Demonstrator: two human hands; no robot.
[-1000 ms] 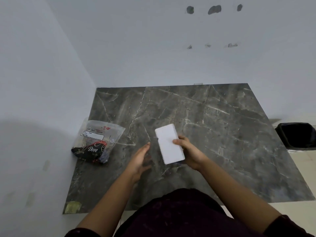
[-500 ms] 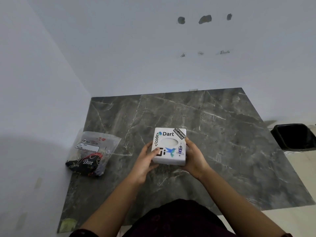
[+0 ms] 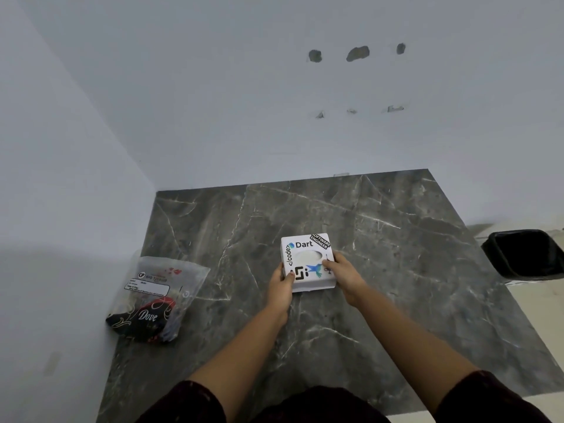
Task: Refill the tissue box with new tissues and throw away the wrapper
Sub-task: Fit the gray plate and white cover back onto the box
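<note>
Head view: white tissue box (image 3: 306,262), stickered, oval slot up, is held at centre of dark marble slab (image 3: 381,239). Left hand (image 3: 281,286) is clamped on box's 8 o'clock corner, right hand (image 3: 343,274) on 4 o'clock edge. Clear packet (image 3: 158,297) is seen at 9 o'clock, well apart; black bin (image 3: 528,254) at 3 o'clock, off slab. Step judged: box being positioned, refill not yet started. Next move calls for box opened, packet fetched.

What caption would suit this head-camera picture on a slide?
Both hands, left and right, hold a stickered white tissue box on a marble table, tissue pack alongside.
</note>
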